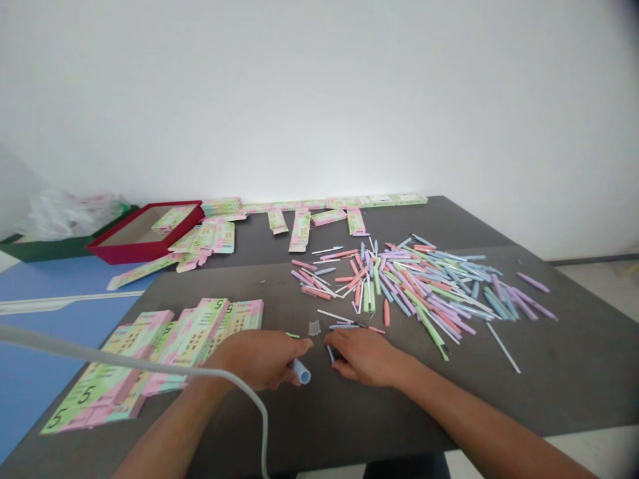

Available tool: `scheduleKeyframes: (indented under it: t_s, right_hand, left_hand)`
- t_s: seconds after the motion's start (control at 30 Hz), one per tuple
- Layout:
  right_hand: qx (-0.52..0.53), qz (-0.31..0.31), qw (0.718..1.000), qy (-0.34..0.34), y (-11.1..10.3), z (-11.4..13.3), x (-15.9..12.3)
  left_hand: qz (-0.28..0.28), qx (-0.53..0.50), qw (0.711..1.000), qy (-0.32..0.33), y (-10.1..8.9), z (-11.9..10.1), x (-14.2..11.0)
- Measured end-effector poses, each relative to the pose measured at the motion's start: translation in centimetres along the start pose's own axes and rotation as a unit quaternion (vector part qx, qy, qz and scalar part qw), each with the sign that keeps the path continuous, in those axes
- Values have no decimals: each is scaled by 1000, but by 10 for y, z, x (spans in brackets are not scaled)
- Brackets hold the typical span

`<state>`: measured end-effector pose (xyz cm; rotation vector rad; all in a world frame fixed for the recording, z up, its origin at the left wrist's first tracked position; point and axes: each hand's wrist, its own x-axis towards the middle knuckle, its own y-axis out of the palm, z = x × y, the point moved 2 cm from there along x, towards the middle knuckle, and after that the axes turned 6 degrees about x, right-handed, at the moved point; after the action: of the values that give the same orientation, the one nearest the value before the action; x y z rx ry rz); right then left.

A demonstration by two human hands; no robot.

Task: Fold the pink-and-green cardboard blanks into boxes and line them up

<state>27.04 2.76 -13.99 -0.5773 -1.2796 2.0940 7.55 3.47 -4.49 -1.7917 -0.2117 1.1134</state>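
My left hand (262, 359) is closed around a light blue pen barrel (301, 372), its hollow end pointing towards me. A short green piece (293, 335) shows above the fingers of that hand; whether they grip it is unclear. Close by on the right, my right hand (372, 356) has its fingers bent in a pinch on a slim blue-grey pen part (330, 354), mostly hidden. Just beyond the two hands lie small clear plastic pieces (314, 328) and a white refill (335, 315). A wide heap of pastel pen parts (414, 279) spreads beyond my right hand.
Printed cartons (200, 339) are stacked at left, under a pale cable (200, 370) crossing the view. Further back are a red box (134, 253), a green box (50, 249) with plastic bags, and flattened cartons (300, 229). More cartons line the wall.
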Motion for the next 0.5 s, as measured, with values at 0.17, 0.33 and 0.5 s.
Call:
scheduleKeyframes:
  t_s: [0.17, 0.33, 0.5]
  right_hand:
    - [-4, -7, 1000, 11, 5, -1, 2]
    - [-10, -14, 1000, 14, 4, 0, 2]
    - [-2, -25, 1000, 17, 6, 0, 1]
  left_hand:
    - [16, -4, 1000, -16, -1, 0, 0]
    - [11, 6, 1000, -20, 0, -1, 0]
    - [8, -1, 1000, -20, -1, -3, 0]
